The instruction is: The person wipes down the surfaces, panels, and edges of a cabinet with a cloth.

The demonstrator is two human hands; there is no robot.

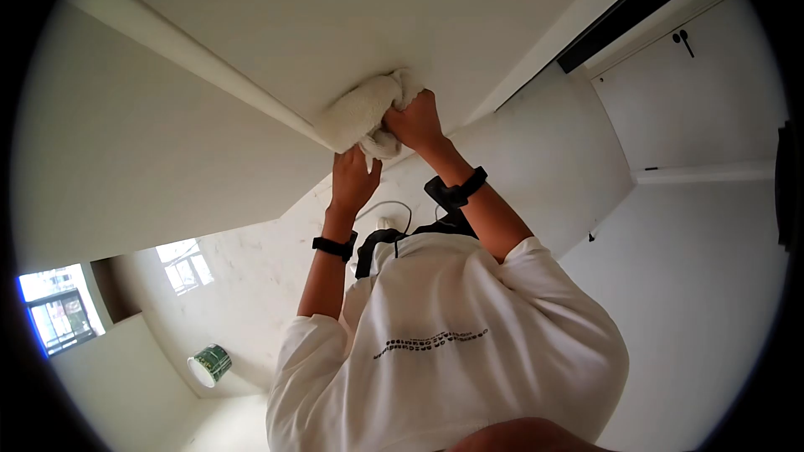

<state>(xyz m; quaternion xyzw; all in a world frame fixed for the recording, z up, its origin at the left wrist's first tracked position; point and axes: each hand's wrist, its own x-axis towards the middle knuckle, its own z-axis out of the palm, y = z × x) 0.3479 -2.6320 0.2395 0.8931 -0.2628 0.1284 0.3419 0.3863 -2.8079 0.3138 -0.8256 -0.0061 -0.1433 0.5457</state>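
A bunched, off-white cloth (pixel 362 115) lies against a pale panel (pixel 335 17), over the end of its raised edge strip. My right hand (pixel 416 121) is closed round the right part of the cloth, whose folds stick out beyond the fingers. Just below the cloth's left end, my left hand (pixel 353 182) reaches up to the panel's edge with the thumb apart from the fingers. Its fingertips are partly hidden there, near or touching the cloth. Both wrists have black bands.
A green and white bucket (pixel 209 365) stands on the floor at the lower left, near a window (pixel 63 318). A white door with a black handle (pixel 687 43) is at the upper right. A thin cable (pixel 409 211) loops below my hands.
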